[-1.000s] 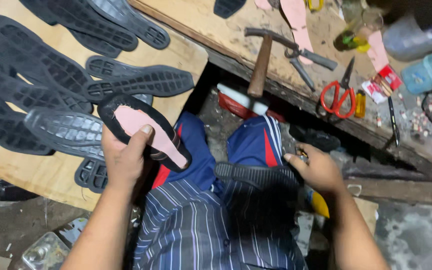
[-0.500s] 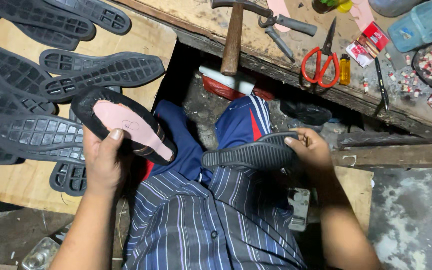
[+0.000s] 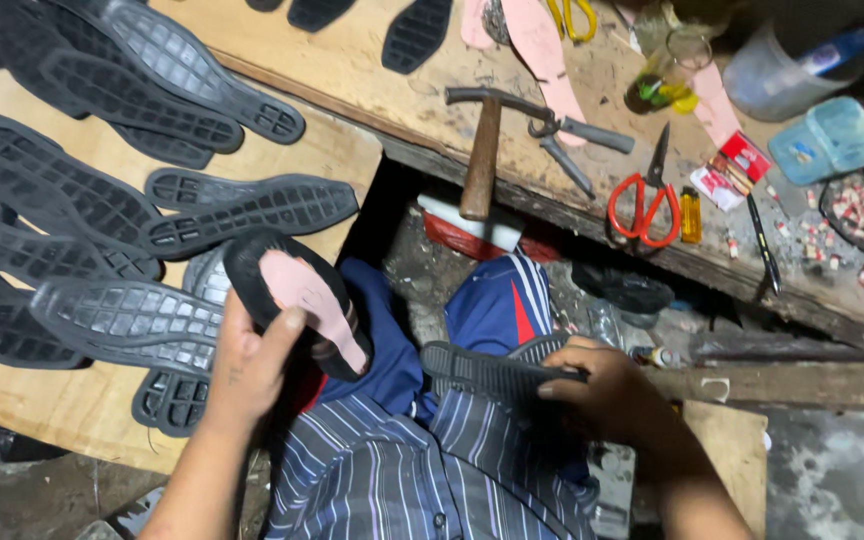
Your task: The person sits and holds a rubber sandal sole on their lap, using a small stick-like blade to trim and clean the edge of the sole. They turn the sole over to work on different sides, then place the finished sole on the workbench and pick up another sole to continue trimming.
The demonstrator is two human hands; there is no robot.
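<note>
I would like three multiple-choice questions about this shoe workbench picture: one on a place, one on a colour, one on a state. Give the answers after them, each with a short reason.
1. Where does the hammer lie?
A. on the wooden bench, left of the scissors
B. on the person's lap
C. on the pile of soles

2. What colour are the handles of the scissors beside the hammer?
A. blue
B. red
C. black

3. How does the left hand stand?
A. open and empty
B. flat on the bench
C. gripping a black sole with pink insole

Answers: 1 A, the hammer rests on the bench with the scissors to its right. 2 B, both handle loops are red. 3 C, the fingers wrap the sole while the right hand holds a dark ribbed sole.
</note>
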